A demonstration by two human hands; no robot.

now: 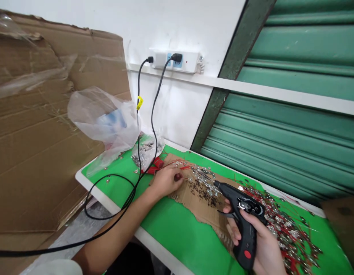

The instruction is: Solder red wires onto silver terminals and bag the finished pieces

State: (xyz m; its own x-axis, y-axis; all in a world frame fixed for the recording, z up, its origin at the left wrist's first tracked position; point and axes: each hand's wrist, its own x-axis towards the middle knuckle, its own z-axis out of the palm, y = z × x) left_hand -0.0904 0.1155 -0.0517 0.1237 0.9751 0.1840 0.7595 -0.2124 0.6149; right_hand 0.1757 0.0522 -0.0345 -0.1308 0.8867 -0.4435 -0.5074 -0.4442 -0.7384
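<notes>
My right hand (262, 240) is wrapped around the grip of a black glue gun (242, 214) with a red dot on its handle. The nozzle points left over a piece of cardboard (194, 212). My left hand (167, 180) rests at the cardboard's left end, thumb and fingers curled together; whatever they hold is too small to make out. Small silvery metal pieces (204, 172) and little dark bits (202, 191) are scattered on the cardboard between my hands. To the right of the gun lies a heap of metal pieces with red strings (288, 229).
Red rolls (156, 165) and clear plastic bags (146, 149) lie on the green tabletop (177, 229). Black cables (133, 194) hang from a wall socket strip (177, 61) across the table's left side. A large cardboard box (50, 133) stands left; a green shutter (294, 141) is behind.
</notes>
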